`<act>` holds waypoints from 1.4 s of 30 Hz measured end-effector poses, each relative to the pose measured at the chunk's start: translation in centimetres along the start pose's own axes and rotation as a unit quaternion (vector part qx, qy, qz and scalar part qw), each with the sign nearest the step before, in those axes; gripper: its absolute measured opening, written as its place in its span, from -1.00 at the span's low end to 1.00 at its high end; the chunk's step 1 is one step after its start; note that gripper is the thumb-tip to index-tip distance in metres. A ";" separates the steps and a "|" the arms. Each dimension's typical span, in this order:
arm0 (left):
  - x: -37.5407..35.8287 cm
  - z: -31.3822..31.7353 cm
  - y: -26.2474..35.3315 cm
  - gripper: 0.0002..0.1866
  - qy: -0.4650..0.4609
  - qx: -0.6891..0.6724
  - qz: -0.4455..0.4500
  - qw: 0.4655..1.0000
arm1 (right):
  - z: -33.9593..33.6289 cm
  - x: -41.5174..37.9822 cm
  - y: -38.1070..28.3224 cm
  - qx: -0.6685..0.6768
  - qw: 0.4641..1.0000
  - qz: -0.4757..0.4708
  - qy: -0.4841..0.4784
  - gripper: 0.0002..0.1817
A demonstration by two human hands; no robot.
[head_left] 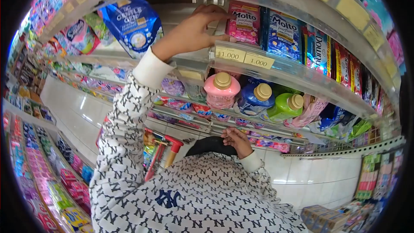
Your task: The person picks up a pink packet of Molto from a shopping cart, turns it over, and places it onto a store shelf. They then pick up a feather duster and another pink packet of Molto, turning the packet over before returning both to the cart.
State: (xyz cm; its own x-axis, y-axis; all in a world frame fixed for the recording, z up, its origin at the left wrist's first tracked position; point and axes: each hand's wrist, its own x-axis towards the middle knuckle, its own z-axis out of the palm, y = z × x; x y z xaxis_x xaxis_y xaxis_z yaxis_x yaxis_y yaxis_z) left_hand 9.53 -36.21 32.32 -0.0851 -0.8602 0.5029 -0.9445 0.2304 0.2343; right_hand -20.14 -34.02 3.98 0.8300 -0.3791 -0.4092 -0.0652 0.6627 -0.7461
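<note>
At the upper shelf, my left hand (192, 30) reaches to the pink Molto packet (244, 23), its fingers apart around the packet's left edge; whether they grip it is hard to make out. Right beside that packet stands a blue Molto packet (283, 36), followed by a Downy packet (318, 51). Two price labels (244, 58) reading 1.000 sit on the clear shelf front below. My right hand (237, 141) is low in front of my body, fingers curled together; anything inside them is too small to tell.
Pink (221, 91), blue (256, 99) and green (284, 107) bottles stand on the shelf below. A large blue pouch (133, 28) is at the upper left. A basket with a red handle (174, 143) is beside me. Cartons (324, 219) lie at the lower right.
</note>
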 end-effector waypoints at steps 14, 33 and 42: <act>0.0 -0.1 -0.3 -0.43 -0.012 -0.053 -0.064 0.996 | 0.1 -0.5 0.4 -0.006 1.000 0.003 0.004 -0.71; 1.8 1.3 -3.6 -0.47 0.038 -0.217 -0.180 0.959 | 1.1 -1.4 0.4 0.013 1.000 0.001 0.017 -0.72; 2.6 1.6 -3.8 -0.34 0.045 -0.238 -0.213 0.947 | 0.9 -1.3 0.4 0.022 1.000 -0.004 0.019 -0.76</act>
State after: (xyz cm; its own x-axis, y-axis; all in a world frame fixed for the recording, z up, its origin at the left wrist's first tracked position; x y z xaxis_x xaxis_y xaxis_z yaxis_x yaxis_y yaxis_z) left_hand 12.36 -40.08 31.38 0.3191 -0.8834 0.3433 -0.6359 0.0690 0.7687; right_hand -20.74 -32.66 4.68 0.8082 -0.4090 -0.4237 -0.0333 0.6866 -0.7263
